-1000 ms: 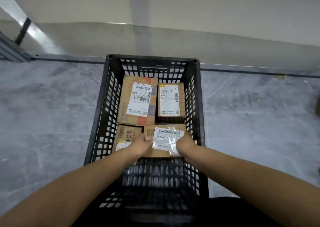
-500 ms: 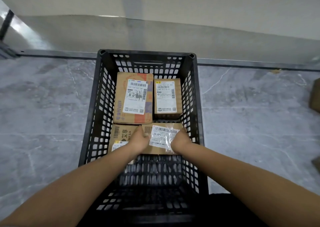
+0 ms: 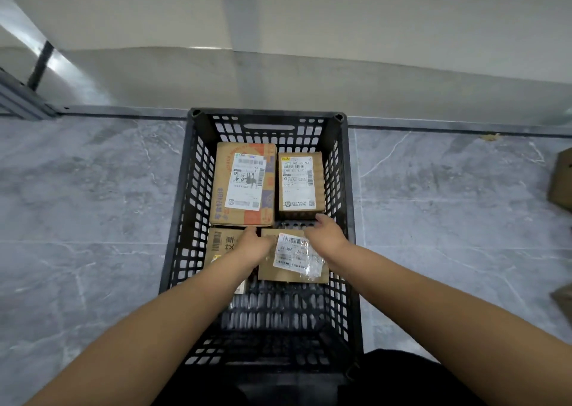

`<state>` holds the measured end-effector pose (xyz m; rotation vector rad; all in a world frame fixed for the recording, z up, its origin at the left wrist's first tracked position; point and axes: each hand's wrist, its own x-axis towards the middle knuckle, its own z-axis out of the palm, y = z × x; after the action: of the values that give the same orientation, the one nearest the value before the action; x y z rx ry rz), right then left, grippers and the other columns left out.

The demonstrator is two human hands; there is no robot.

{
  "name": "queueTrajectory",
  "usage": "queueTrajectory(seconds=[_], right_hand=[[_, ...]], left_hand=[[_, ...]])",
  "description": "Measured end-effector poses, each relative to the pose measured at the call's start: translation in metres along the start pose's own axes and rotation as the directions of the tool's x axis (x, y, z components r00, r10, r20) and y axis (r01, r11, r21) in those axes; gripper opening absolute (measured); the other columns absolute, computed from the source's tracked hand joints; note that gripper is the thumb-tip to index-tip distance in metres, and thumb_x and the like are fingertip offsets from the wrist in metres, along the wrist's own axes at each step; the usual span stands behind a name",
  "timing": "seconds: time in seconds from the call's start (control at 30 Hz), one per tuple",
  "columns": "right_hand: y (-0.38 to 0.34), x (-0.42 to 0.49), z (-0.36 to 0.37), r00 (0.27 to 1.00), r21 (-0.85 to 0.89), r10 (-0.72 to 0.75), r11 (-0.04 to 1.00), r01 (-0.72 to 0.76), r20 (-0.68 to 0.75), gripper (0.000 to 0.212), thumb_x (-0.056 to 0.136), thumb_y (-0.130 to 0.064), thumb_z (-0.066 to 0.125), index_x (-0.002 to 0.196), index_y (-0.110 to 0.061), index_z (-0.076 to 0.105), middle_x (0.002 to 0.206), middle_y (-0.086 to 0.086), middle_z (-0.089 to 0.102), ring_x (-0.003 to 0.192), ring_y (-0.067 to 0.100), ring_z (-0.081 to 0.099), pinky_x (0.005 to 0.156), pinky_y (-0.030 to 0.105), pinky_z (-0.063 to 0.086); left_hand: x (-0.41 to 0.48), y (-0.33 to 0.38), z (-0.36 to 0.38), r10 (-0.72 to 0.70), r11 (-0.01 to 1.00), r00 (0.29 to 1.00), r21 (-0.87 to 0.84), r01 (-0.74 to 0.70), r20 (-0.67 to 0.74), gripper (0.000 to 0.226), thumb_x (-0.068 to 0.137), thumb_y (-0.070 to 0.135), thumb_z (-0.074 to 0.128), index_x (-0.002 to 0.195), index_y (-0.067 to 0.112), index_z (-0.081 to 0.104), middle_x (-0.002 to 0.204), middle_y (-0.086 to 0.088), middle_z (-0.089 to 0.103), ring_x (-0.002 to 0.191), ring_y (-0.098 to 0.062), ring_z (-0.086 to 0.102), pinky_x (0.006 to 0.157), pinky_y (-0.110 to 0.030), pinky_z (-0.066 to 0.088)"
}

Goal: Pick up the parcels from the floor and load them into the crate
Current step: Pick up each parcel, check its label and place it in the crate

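Seating the near-right parcel [image 3: 291, 257] is judged to be the step in hand. It lies flat in the crate [image 3: 268, 112], lower centre of the frame, with its crinkled film label facing up.

The left hand [image 3: 254, 245] sits at this parcel's left edge, beside the near-left parcel [image 3: 221, 244]. Its fingers bend down out of sight, so a grip cannot be confirmed. The right hand [image 3: 328, 236] rests over the far right corner with fingers loosely extended and the thumb pointing toward the far-right parcel [image 3: 299, 185]. It pinches nothing. The far-left parcel [image 3: 244, 185] fills the upper-left slot, so four parcels form one layer.

Handling, by judgement:
- These are small corrugated cartons, stiff at edges and corners, and probably light enough for one hand each.
- Take hold across two opposite side faces, never by the label. The loose film looks slippery and may tear.
- Plain card should give fair friction.

A floor parcel [image 3: 561, 185] shows on the floor [image 3: 93, 219] at the right edge of the frame. A brown shape [image 3: 564, 302] below it is too cut off to identify. Loading is judged incomplete.
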<state>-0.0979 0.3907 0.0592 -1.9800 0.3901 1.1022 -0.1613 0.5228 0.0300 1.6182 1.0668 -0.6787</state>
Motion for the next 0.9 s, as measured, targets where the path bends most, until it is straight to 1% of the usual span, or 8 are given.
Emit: queueTrajectory(seconds=[0.1,0.17,0.23,0.4,0.6,0.73,0.83,0.9], right_hand=[[-0.044,-0.047,-0.033,0.997,0.112,0.050,0.992,-0.056,0.062,0.049,0.092,-0.009,0.046,0.141,-0.010,0.043,0.108,0.008,0.061,0.079,0.016,0.055,0.071,0.030,0.051],[-0.077,-0.095,-0.058,0.996,0.158,0.044,0.986,-0.056,0.077,0.044,0.093,-0.008,0.046,0.138,-0.008,0.046,0.127,0.018,0.059,0.106,0.028,0.060,0.097,0.042,0.048],[-0.111,-0.151,-0.084,0.997,0.161,0.028,0.986,-0.039,0.071,0.041,0.096,-0.007,0.045,0.137,-0.006,0.045,0.137,0.018,0.052,0.122,0.031,0.054,0.103,0.041,0.043],[-0.184,-0.286,-0.147,0.996,0.126,-0.018,0.992,0.008,0.083,0.038,0.096,-0.011,0.048,0.134,-0.009,0.045,0.118,0.009,0.059,0.110,0.024,0.058,0.082,0.028,0.046],[-0.262,-0.429,-0.234,0.998,0.086,-0.057,0.995,0.054,0.037,0.035,0.094,-0.011,0.046,0.129,-0.014,0.044,0.104,0.007,0.059,0.087,0.018,0.059,0.064,0.023,0.042],[-0.316,-0.508,-0.297,0.977,0.068,-0.205,0.976,0.209,-0.058,0.040,0.096,-0.007,0.039,0.133,0.006,0.043,0.084,0.007,0.054,0.061,0.010,0.049,0.055,0.022,0.030],[-0.344,-0.561,-0.332,0.925,0.134,-0.321,0.927,0.351,-0.205,0.037,0.098,-0.012,0.040,0.134,-0.004,0.044,0.092,0.004,0.058,0.064,0.009,0.052,0.057,0.021,0.035],[-0.347,-0.590,-0.346,0.889,0.191,-0.352,0.889,0.415,-0.294,0.035,0.098,-0.016,0.040,0.131,-0.009,0.046,0.094,0.001,0.059,0.066,0.008,0.054,0.059,0.020,0.037]], left_hand=[[-0.066,0.045,-0.029,-0.097,0.995,0.994,0.029,0.095,0.054,0.048,0.093,0.025,0.051,0.137,0.005,0.043,0.134,-0.009,0.051,0.118,-0.027,0.050,0.089,-0.032,0.040],[-0.116,0.082,-0.052,-0.048,0.995,0.993,0.097,0.037,0.110,0.048,0.096,0.027,0.049,0.138,0.006,0.042,0.139,-0.009,0.048,0.124,-0.027,0.048,0.093,-0.035,0.041],[-0.170,0.121,-0.078,0.019,0.992,0.991,0.118,-0.035,0.129,0.043,0.097,0.022,0.048,0.137,0.008,0.045,0.138,-0.006,0.049,0.122,-0.025,0.051,0.094,-0.036,0.042],[-0.304,0.209,-0.133,0.129,0.989,0.986,0.062,-0.136,0.110,0.016,0.095,0.021,0.049,0.111,0.020,0.053,0.125,-0.002,0.054,0.109,-0.020,0.053,0.091,-0.034,0.039],[-0.458,0.309,-0.164,0.230,0.958,0.959,0.133,-0.253,0.167,0.037,0.094,0.028,0.054,0.129,0.017,0.050,0.127,-0.004,0.057,0.112,-0.021,0.057,0.091,-0.035,0.043],[-0.551,0.391,-0.173,0.391,0.883,0.879,0.157,-0.442,0.275,0.034,0.095,0.030,0.053,0.126,0.016,0.050,0.119,0.000,0.059,0.107,-0.018,0.060,0.075,-0.027,0.045],[-0.603,0.436,-0.171,0.512,0.809,0.807,0.150,-0.568,0.294,0.020,0.096,0.030,0.050,0.115,0.023,0.051,0.115,0.003,0.060,0.106,-0.018,0.059,0.091,-0.032,0.042],[-0.625,0.453,-0.164,0.578,0.753,0.761,0.167,-0.637,0.294,0.023,0.095,0.028,0.050,0.118,0.024,0.051,0.112,0.004,0.060,0.100,-0.016,0.058,0.088,-0.030,0.040]])
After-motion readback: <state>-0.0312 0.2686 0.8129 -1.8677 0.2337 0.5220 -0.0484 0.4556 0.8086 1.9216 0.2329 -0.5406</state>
